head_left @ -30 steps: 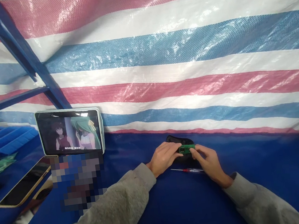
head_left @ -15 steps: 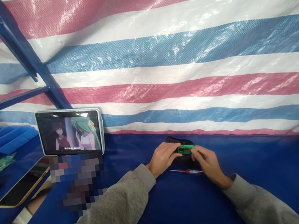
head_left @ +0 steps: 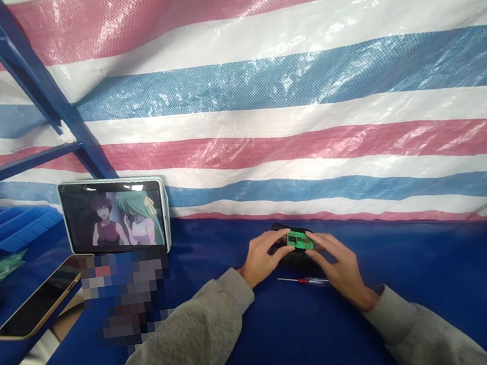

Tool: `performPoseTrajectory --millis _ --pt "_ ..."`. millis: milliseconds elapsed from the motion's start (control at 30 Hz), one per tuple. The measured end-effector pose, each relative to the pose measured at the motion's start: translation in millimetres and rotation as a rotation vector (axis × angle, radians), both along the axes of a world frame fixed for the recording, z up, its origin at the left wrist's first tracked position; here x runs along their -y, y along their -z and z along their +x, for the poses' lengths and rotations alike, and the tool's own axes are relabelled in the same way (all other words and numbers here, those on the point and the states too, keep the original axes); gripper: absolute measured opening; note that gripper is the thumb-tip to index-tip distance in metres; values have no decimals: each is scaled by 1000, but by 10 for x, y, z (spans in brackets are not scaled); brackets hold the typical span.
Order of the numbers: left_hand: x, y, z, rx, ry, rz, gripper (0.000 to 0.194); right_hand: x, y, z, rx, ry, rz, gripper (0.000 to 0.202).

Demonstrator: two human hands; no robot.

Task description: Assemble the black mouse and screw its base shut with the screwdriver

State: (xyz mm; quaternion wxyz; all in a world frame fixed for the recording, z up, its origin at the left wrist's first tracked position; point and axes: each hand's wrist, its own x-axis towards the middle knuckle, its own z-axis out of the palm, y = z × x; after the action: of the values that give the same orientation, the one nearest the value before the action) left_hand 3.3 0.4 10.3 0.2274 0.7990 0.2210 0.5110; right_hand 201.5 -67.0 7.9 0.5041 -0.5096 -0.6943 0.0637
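A small green circuit board (head_left: 299,240) with dark parts on it is held between my two hands. My left hand (head_left: 266,257) pinches its left end between thumb and fingers. At the right end, the thumb and fingers of my right hand (head_left: 340,262) grip the board's edges. Behind and below the board lies a black object (head_left: 280,227), mostly hidden by the board and my hands. A screwdriver (head_left: 304,281) with a red and clear handle lies on the blue table just in front, its tip pointing left and its handle end close to my right hand.
A tablet (head_left: 115,214) playing a cartoon stands at the back left. Before it lies a phone (head_left: 39,299) in a tan case. Blue trays (head_left: 20,227) and a green bag (head_left: 1,268) are at far left. A striped plastic sheet (head_left: 279,82) hangs behind the blue table (head_left: 291,344).
The green board has been turned and tilted between my hands, showing more of its face. My right fingers have spread to its edges. The screwdriver stays put.
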Motion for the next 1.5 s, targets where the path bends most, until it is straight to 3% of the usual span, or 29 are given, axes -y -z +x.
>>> performPoseTrajectory --millis 267,433,600,800,1067,1500 --pt "1 41 19 -86 37 160 28 1 -52 -1 -22 46 9 20" --pt "8 21 14 -229 -23 279 37 14 -90 -34 5 48 -33 38" --pt "30 -11 5 -316 -48 378 24 17 -79 -35 15 5 -80 41" --pt "1 -15 -21 -379 -87 331 27 19 -18 16 -61 23 -127 44" --pt "13 -31 -55 -629 -64 329 17 1 37 48 -103 12 -162 35" --pt "-4 1 -57 -623 -58 272 20 -2 19 32 -89 0 -162 37"
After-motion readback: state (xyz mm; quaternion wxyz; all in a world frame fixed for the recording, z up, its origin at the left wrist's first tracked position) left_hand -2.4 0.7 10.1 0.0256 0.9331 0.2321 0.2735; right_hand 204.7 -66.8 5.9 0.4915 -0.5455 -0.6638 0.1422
